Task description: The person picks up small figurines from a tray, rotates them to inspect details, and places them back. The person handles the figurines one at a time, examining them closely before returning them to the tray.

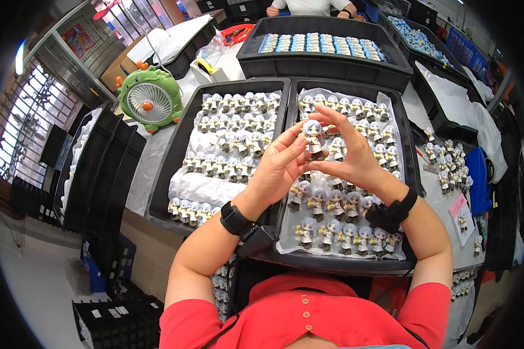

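Observation:
A small figurine with pale silvery hair, white clothes and a dark base is upright between my two hands, above the right tray. My left hand grips it from the left, thumb at its side and fingers partly behind it. My right hand curves round it, with the thumb by the base and the fingertips at the head. Below stand rows of similar figurines in the paper-lined right black tray. The left black tray holds more rows, with bare paper strips between some of them.
A green fan stands left of the trays. Behind them, a larger black tray holds blue and white pieces. Loose figurines cluster on the right table beside a blue bin. Across the table sits another person. Stacked black trays are at left.

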Demonstrator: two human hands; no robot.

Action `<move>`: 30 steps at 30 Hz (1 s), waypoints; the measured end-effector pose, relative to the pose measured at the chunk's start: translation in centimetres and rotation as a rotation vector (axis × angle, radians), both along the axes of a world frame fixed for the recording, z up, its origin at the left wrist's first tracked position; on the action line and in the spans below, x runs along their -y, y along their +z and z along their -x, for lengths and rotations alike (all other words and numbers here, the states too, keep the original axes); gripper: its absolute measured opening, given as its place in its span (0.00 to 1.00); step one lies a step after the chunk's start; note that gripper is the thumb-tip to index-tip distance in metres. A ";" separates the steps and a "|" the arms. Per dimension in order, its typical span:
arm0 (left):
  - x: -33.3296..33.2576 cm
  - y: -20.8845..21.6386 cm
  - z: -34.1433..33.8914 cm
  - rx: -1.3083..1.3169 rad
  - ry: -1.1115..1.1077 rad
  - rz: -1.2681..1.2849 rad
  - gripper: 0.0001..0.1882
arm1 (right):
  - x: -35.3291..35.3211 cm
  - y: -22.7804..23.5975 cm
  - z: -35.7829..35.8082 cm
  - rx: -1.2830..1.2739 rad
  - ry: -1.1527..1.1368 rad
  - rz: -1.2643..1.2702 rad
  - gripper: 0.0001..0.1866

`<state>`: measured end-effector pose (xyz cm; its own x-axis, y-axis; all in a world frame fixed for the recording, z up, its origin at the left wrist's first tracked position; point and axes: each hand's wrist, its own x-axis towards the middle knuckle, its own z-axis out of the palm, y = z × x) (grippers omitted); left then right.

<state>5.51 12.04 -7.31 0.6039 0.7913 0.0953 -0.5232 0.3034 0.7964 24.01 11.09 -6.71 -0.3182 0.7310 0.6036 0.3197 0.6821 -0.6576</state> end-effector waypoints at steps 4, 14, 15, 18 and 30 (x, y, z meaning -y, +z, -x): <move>-0.1 0.0 0.0 0.013 -0.001 0.005 0.25 | 0.1 0.1 0.0 0.012 -0.008 0.016 0.47; 0.3 -0.5 -0.3 -0.055 0.114 0.007 0.18 | 0.3 0.1 0.4 0.008 -0.012 -0.094 0.48; 0.4 -0.5 -0.5 -0.079 0.147 -0.003 0.18 | 0.3 0.1 0.6 0.049 -0.029 -0.166 0.47; 0.7 -0.2 -0.9 -0.195 0.207 -0.129 0.20 | 0.5 0.5 1.1 0.150 -0.046 -0.346 0.46; 1.1 0.8 -0.5 -0.154 0.062 -0.138 0.25 | 0.6 0.2 1.1 0.134 -0.036 -0.364 0.49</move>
